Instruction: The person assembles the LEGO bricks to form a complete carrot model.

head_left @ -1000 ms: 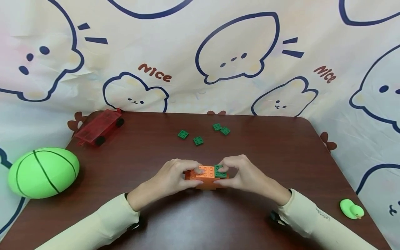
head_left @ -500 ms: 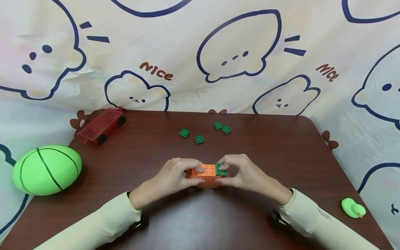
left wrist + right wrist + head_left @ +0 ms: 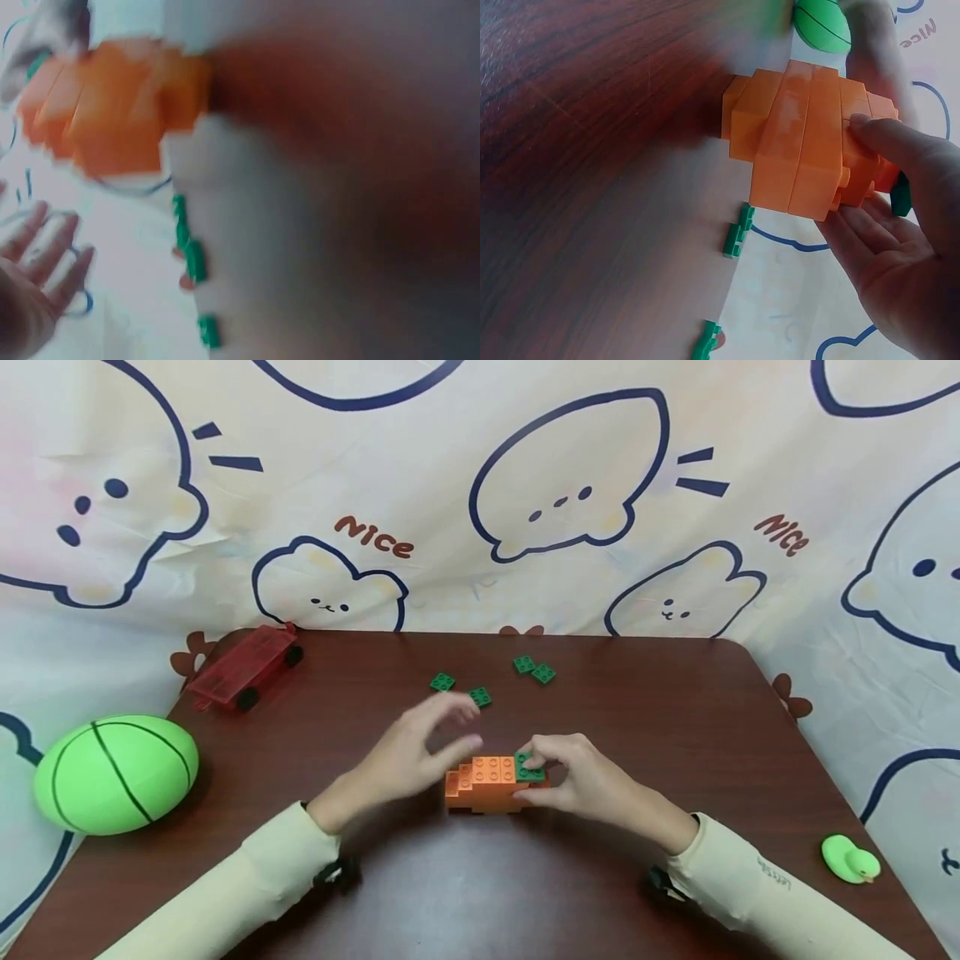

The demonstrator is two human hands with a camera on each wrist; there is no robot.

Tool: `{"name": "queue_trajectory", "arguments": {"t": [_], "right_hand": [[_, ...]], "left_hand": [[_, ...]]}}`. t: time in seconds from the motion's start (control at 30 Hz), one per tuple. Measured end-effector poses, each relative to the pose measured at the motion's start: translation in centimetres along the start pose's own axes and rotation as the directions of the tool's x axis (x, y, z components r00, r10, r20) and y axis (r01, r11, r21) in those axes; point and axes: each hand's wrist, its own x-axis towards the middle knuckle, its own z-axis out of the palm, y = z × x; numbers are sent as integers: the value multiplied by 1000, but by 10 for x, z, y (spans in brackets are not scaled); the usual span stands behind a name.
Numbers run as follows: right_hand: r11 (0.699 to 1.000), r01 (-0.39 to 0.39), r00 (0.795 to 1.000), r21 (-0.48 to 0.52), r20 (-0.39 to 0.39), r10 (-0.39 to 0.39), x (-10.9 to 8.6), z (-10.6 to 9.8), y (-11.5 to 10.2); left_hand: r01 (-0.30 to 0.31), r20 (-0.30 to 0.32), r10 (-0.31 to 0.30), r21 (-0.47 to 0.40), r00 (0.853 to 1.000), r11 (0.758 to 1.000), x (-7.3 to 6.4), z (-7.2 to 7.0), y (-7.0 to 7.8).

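An orange toy-brick block (image 3: pixel 491 793) with stepped ends stands on the table in the head view, a green brick (image 3: pixel 530 768) sitting on top at its right end. My right hand (image 3: pixel 585 777) grips that right end, thumb on the near side and a finger on the green brick. In the right wrist view the orange block (image 3: pixel 795 142) lies between thumb and fingers. Off the block, to its upper left, my left hand (image 3: pixel 408 747) is raised with fingers apart and nothing in them; a green brick (image 3: pixel 480 697) lies just beyond its fingertips.
More green bricks lie farther back, one green brick (image 3: pixel 442 682) to the left and a pair of green bricks (image 3: pixel 534 669) at centre. A green ball (image 3: pixel 116 774) and a red toy car (image 3: pixel 247 667) stand left. A duck (image 3: pixel 850 859) sits at right.
My left hand has let go of the orange block and lifted away up and to the left. The right hand keeps its grip, and the block stays in place.
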Motion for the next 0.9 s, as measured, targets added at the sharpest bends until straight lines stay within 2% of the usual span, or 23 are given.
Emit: {"name": "queue_trajectory", "arguments": {"t": [0.07, 0.13, 0.2, 0.33, 0.47, 0.53, 0.73, 0.83, 0.9], "right_hand": [[1000, 0, 1000, -4, 1, 0, 0, 0, 0], [1000, 1, 1000, -5, 4, -1, 0, -1, 0], [1000, 5, 1000, -1, 8, -5, 0, -1, 0], [1000, 10, 1000, 6, 9, -10, 1, -2, 1], [1000, 5, 1000, 12, 17, -5, 2, -2, 1], [1000, 3, 1000, 18, 23, -3, 1, -2, 1], [1000, -4, 1000, 25, 31, 3, 2, -1, 1], [1000, -3, 1000, 17, 26, 3, 1, -2, 1], [1000, -1, 1000, 14, 24, 1, 1, -3, 1]], "left_hand": [[111, -3, -111, 47, 994, 993, 10, -9, -12], [212, 26, -216, 117, 976, 970, 19, -19, -25], [273, 79, -291, 183, 953, 944, 28, -25, -40], [323, 199, -377, 258, 904, 910, 45, -27, -66], [314, 272, -415, 346, 868, 884, 59, -20, -83], [300, 283, -427, 398, 859, 867, 64, -16, -88], [273, 271, -435, 477, 858, 836, 72, -11, -93], [277, 284, -444, 476, 850, 835, 72, -14, -91], [286, 297, -434, 431, 850, 856, 70, -17, -89]]}}
